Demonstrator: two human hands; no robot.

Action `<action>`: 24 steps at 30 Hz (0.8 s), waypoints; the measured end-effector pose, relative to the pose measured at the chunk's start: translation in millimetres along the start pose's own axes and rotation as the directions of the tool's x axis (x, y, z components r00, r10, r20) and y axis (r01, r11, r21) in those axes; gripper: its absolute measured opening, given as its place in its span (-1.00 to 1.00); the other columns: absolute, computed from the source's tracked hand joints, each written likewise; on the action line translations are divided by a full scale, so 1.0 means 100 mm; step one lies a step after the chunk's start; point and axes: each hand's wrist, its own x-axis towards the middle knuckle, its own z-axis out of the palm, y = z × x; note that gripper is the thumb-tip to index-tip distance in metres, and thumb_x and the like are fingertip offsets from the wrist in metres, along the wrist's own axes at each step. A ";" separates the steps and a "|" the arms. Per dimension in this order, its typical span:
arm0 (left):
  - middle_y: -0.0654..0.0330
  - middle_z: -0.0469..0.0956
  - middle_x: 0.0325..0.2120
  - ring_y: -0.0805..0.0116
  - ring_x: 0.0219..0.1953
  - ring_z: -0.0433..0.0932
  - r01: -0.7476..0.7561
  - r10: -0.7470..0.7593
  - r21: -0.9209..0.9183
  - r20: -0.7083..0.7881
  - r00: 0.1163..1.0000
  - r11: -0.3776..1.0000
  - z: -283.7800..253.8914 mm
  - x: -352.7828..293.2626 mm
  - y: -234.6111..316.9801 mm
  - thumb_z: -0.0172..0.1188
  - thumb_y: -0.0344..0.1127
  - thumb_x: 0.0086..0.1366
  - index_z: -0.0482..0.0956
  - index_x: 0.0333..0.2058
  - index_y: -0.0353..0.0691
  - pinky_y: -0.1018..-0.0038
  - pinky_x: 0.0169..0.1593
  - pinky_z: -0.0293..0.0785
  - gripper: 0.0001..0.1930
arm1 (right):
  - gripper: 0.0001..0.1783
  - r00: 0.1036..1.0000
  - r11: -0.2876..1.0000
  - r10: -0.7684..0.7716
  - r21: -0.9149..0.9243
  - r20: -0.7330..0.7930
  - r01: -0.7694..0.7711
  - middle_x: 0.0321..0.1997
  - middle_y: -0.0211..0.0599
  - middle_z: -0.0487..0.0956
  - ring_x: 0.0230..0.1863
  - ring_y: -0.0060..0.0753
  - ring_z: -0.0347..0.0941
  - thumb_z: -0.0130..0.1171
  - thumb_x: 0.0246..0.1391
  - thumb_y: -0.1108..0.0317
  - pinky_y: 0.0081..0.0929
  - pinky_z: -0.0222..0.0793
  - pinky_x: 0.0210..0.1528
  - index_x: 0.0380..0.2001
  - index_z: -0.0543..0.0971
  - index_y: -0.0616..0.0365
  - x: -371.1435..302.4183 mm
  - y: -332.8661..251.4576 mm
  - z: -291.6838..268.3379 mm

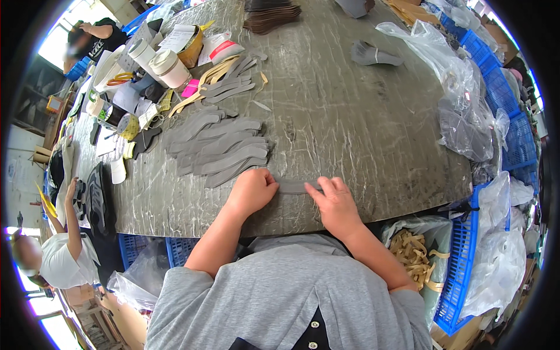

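Observation:
A curved grey strip (pixel 293 186) of sheet material lies near the table's front edge, between my two hands. My left hand (pixel 254 190) is closed in a pinch on its left end. At the other end, my right hand (pixel 338 204) has its thumb and fingers on the strip, its other fingers slightly apart. Just beyond my left hand spreads a loose pile of similar grey strips (pixel 219 146), overlapping in rows. More grey strips (pixel 227 87) and some tan strips (pixel 219 71) lie farther back.
White jars (pixel 169 67), a tape roll (pixel 128 125), scissors (pixel 121 79) and papers crowd the left side. Brown stacked pieces (pixel 271 16) and a tied grey bundle (pixel 375 55) lie farther off. Plastic bags (pixel 466 111) and blue crates (pixel 455 274) line the right. Two people are at left.

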 end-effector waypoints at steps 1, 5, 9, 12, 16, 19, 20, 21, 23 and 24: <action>-0.04 0.62 -0.55 0.08 -0.46 0.61 -0.001 0.001 0.009 0.000 1.000 1.000 0.00 -0.01 -0.01 0.33 -0.26 0.07 0.63 -0.44 -0.34 0.29 -0.32 0.50 -0.77 | -0.55 0.999 0.999 0.015 -0.036 -0.043 -0.016 -0.07 -0.25 0.43 -0.10 -0.15 0.34 0.13 -0.10 0.55 -0.23 0.36 -0.03 -0.06 0.65 0.06 -0.06 0.05 0.00; -0.06 0.62 -0.52 0.04 -0.42 0.62 0.016 -0.016 0.020 0.002 1.000 1.000 0.01 0.00 0.00 0.33 -0.25 0.07 0.63 -0.44 -0.34 0.27 -0.30 0.51 -0.77 | -0.58 0.983 0.987 0.092 -0.118 -0.160 -0.112 -0.03 -0.22 0.43 -0.07 -0.10 0.34 0.18 -0.12 0.52 -0.16 0.34 -0.02 -0.09 0.64 0.12 -0.25 0.18 -0.08; 0.04 0.59 -0.58 0.20 -0.50 0.57 -0.045 0.040 -0.039 -0.111 0.993 0.998 0.04 -0.04 -0.06 0.34 -0.27 0.08 0.63 -0.44 -0.34 0.33 -0.37 0.46 -0.79 | -0.51 0.928 0.968 0.239 0.145 -0.287 -0.204 0.00 -0.15 0.43 -0.11 -0.14 0.40 0.15 -0.10 0.60 -0.28 0.38 -0.04 0.00 0.54 0.19 -0.30 0.29 -0.07; 0.15 0.52 -0.65 0.37 -0.61 0.48 0.155 -0.178 -0.270 -0.062 0.982 0.950 -0.16 -0.17 -0.13 0.36 -0.34 0.09 0.60 -0.47 -0.32 0.42 -0.47 0.40 -0.83 | -0.47 0.866 0.856 0.401 0.458 -0.297 -0.239 0.00 -0.22 0.43 -0.20 -0.41 0.42 0.13 -0.05 0.67 -0.51 0.38 -0.18 0.07 0.47 0.19 -0.37 0.37 -0.13; 0.29 0.47 -0.66 0.57 -0.64 0.38 0.161 -0.295 -0.553 -0.163 0.942 0.818 -0.51 -0.26 -0.30 0.38 -0.44 0.08 0.54 -0.51 -0.28 0.57 -0.56 0.26 -0.85 | -0.51 0.865 0.849 0.421 0.454 -0.272 -0.270 -0.01 -0.23 0.43 -0.20 -0.39 0.41 0.14 -0.05 0.65 -0.49 0.38 -0.18 0.03 0.49 0.18 -0.37 0.34 -0.13; 0.32 0.46 -0.67 0.57 -0.65 0.37 0.190 -0.382 -0.540 -0.267 0.885 0.820 -0.81 -0.31 -0.40 0.38 -0.49 0.06 0.50 -0.53 -0.25 0.58 -0.56 0.25 -0.82 | -0.52 0.895 0.883 0.374 0.389 -0.242 -0.264 -0.01 -0.14 0.43 -0.18 -0.24 0.42 0.15 -0.07 0.63 -0.36 0.41 -0.10 0.01 0.49 0.22 -0.32 0.30 -0.13; 0.32 0.45 -0.68 0.57 -0.65 0.37 0.198 -0.404 -0.533 -0.303 0.863 0.822 -0.86 -0.31 -0.47 0.39 -0.49 0.05 0.48 -0.54 -0.25 0.58 -0.56 0.25 -0.80 | -0.53 0.893 0.865 0.389 0.424 -0.226 -0.269 -0.02 -0.12 0.43 -0.17 -0.20 0.42 0.16 -0.07 0.62 -0.33 0.39 -0.05 0.00 0.49 0.22 -0.30 0.28 -0.13; 0.32 0.44 -0.68 0.57 -0.65 0.36 0.206 -0.425 -0.526 -0.338 0.840 0.825 -0.90 -0.31 -0.55 0.39 -0.49 0.05 0.47 -0.56 -0.24 0.57 -0.56 0.24 -0.79 | -0.53 0.898 0.867 0.376 0.428 -0.227 -0.255 -0.02 -0.12 0.43 -0.17 -0.20 0.42 0.15 -0.07 0.62 -0.33 0.39 -0.05 0.00 0.49 0.22 -0.27 0.26 -0.12; 0.20 0.52 -0.59 0.45 -0.60 0.47 0.235 -0.429 -0.440 -0.418 0.801 0.867 -0.94 -0.32 -0.72 0.36 -0.48 0.08 0.53 -0.37 -0.32 0.50 -0.51 0.37 -0.82 | -0.53 0.907 0.872 0.354 0.431 -0.231 -0.231 -0.02 -0.12 0.43 -0.17 -0.19 0.42 0.15 -0.07 0.63 -0.33 0.39 -0.06 0.00 0.49 0.21 -0.22 0.22 -0.12; 0.14 0.55 -0.52 0.38 -0.55 0.52 0.250 -0.432 -0.403 -0.462 0.775 0.880 -0.94 -0.33 -0.75 0.36 -0.47 0.09 0.53 -0.31 -0.34 0.46 -0.46 0.43 -0.79 | -0.58 0.904 0.862 0.364 0.449 -0.224 -0.236 -0.03 -0.12 0.44 -0.14 -0.18 0.42 0.18 -0.05 0.61 -0.33 0.39 -0.04 -0.04 0.51 0.22 -0.20 0.18 -0.12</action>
